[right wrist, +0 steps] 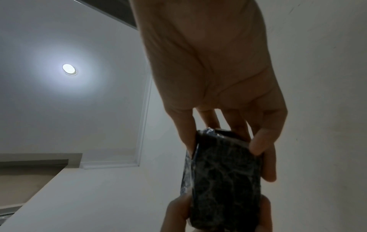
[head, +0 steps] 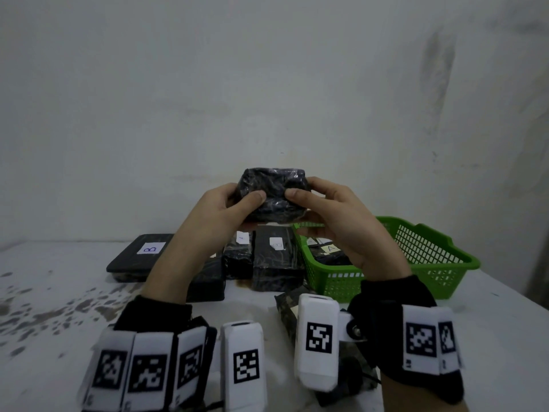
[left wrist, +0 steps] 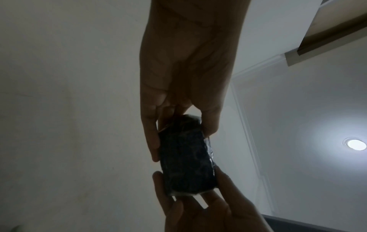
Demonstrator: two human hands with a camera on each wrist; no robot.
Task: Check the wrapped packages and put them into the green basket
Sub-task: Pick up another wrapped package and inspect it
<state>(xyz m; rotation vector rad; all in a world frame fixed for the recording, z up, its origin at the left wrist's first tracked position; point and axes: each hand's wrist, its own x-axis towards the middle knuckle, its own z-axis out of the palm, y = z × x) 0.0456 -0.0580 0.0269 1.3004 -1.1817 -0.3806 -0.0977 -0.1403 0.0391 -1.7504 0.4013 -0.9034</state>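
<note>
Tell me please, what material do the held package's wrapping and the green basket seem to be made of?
Held package: likely thin clear plastic film over something dark; it is glossy, with fine wrinkles and shiny folded edges in the wrist views. What is inside cannot be told.
Green basket: probably moulded rigid plastic, with uniform colour, a smooth rim and gridded walls.

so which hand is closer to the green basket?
Right. The right hand holds the package just above the green basket's near-left corner; the left hand grips the package's other end, farther left.
</note>
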